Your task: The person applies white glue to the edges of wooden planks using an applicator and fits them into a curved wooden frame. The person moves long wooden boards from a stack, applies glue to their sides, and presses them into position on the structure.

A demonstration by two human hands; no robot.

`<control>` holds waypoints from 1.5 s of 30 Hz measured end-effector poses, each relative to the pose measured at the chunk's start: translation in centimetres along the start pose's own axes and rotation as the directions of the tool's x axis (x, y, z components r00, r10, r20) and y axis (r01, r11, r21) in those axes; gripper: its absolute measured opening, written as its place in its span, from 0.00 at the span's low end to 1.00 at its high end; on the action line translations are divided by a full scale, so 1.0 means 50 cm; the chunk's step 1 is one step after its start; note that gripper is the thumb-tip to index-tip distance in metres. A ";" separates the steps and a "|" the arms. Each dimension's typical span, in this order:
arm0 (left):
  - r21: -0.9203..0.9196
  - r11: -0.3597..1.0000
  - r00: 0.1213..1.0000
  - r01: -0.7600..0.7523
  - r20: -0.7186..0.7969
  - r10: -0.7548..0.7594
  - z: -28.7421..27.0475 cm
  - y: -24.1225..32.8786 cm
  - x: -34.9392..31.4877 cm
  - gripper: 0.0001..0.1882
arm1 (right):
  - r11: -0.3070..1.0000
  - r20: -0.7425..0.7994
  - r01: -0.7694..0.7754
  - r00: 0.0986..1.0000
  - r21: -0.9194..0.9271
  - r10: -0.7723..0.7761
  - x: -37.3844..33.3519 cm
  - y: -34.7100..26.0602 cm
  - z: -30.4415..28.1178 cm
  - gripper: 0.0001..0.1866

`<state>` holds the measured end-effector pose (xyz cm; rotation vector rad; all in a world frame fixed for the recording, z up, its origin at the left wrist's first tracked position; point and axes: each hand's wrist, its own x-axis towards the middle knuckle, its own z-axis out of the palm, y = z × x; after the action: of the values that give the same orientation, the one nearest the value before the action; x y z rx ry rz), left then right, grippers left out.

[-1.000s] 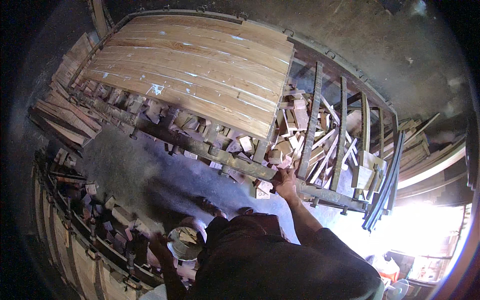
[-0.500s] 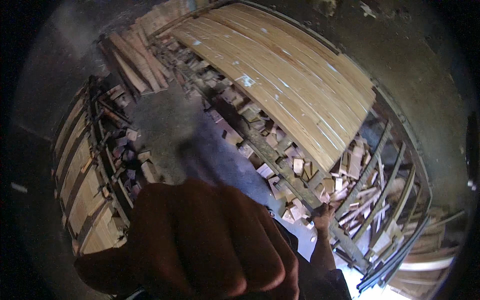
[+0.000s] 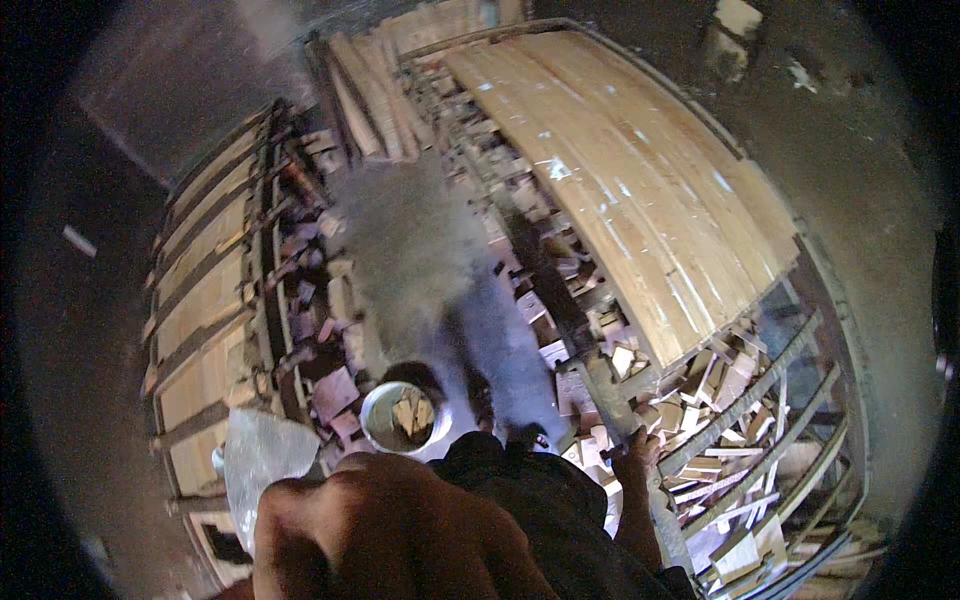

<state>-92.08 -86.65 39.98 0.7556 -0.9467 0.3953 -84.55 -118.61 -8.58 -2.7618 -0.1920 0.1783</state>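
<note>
Close in front of the camera, my left hand looms large at the lower edge, knuckles up and fingers curled; what they hold, if anything, is hidden. A sheet of translucent plastic shows beside it; whether the hand touches the plastic I cannot tell. Just beyond the knuckles stands a whitish bucket with some wood pieces inside. On the right, my right hand is small and further down, its fingers bent over the long beam of the right-hand rack.
A broad panel of joined boards covers much of the right rack. Wood offcuts heap under and beside its slats. At left stands another slatted rack with boards. Long planks lean at the far end of the concrete aisle.
The view has shifted, so the racks appear further right and lower. My left hand has dropped toward the lower edge, uncovering the bucket and plastic. My right hand stays at the beam.
</note>
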 end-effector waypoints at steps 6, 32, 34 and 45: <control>-0.021 0.997 0.968 0.079 -0.237 -0.082 0.051 0.020 -0.066 0.28 | 0.992 -0.044 0.066 0.997 -0.112 -0.071 -0.024 0.075 0.029 0.43; -0.637 0.367 -0.717 0.678 -0.684 0.136 -0.083 0.113 -1.372 0.21 | 0.829 0.231 0.352 0.933 -0.435 -0.275 0.025 0.170 0.109 0.23; -0.686 0.342 -0.748 0.642 -0.658 0.085 -0.173 0.111 -1.409 0.22 | 0.931 0.243 0.170 0.966 -0.323 -0.092 0.036 0.127 0.099 0.24; -0.188 0.816 -0.265 0.547 -0.963 -0.044 -1.177 0.466 -1.298 0.26 | 0.759 0.302 -0.057 0.896 -0.649 0.325 -0.002 -0.229 0.091 0.19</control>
<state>-107.24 -26.79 -26.35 0.6726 1.0090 0.5242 -86.61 -106.47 -8.58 -3.3801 -0.0652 0.8972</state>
